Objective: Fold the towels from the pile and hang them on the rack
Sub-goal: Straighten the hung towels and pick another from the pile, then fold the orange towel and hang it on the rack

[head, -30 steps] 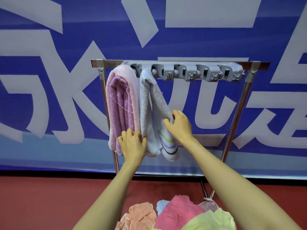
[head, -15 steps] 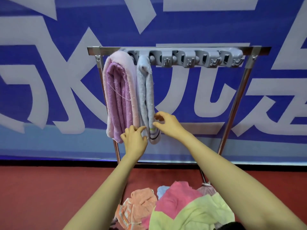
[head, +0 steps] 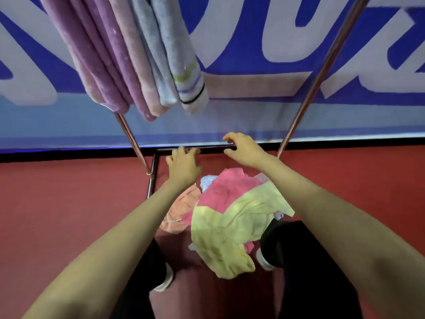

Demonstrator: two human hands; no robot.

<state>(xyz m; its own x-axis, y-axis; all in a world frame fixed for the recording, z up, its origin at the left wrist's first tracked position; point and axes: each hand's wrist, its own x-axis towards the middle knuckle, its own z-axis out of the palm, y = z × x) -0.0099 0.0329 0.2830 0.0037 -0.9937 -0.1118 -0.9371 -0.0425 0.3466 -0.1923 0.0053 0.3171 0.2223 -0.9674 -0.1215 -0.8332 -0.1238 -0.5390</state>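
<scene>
Yellow towel [head: 234, 224] atop the pile [head: 220, 189]; above it left hand [head: 184, 166] and right hand [head: 245, 149], empty, palms down, fingers relaxed.

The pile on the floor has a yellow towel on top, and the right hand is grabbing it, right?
Not quite. The pile does have the yellow towel on top, but the right hand is not grabbing it. It hovers above the pile with loosely curled fingers and holds nothing. The head view shows this.
</scene>
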